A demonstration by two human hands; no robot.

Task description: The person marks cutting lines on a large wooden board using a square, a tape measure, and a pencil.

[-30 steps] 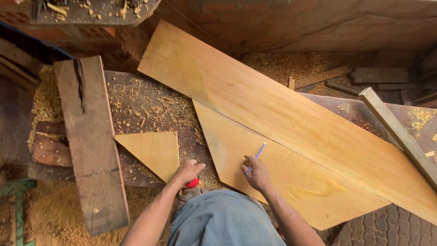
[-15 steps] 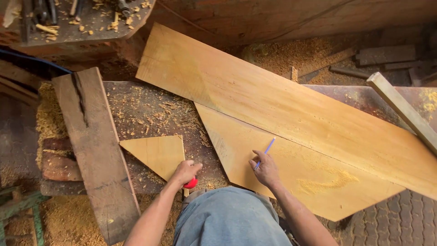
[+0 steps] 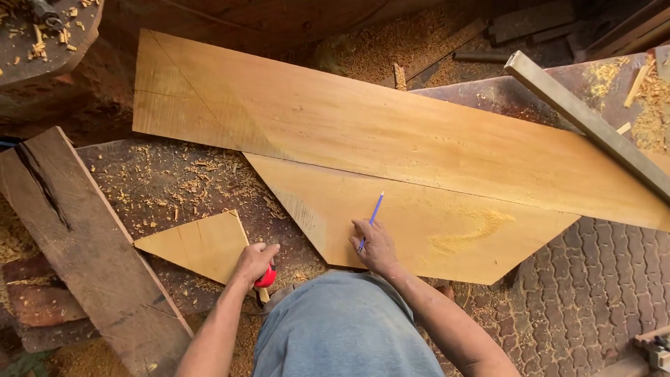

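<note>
Pinched in the right hand's [image 3: 377, 246] grip, the blue pencil [image 3: 373, 215] slants up-right over the cut board [image 3: 419, 223], while the left hand [image 3: 255, 262], well apart, clasps a red tool [image 3: 266, 278].

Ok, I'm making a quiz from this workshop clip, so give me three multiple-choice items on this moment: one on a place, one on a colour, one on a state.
1. Where does the right hand rest?
A. on the dark cracked plank
B. on the lower pale board
C. on the brick paving

2. What colour is the pencil in that hand?
A. blue
B. green
C. black

3. How is the left hand?
A. open and flat
B. closed around a red object
C. raised in the air

Answers: 1 B, the hand lies on the lower pale board, near its front edge. 2 A, the shaft is blue. 3 B, the fingers wrap a red object beside the small triangular offcut.
</note>
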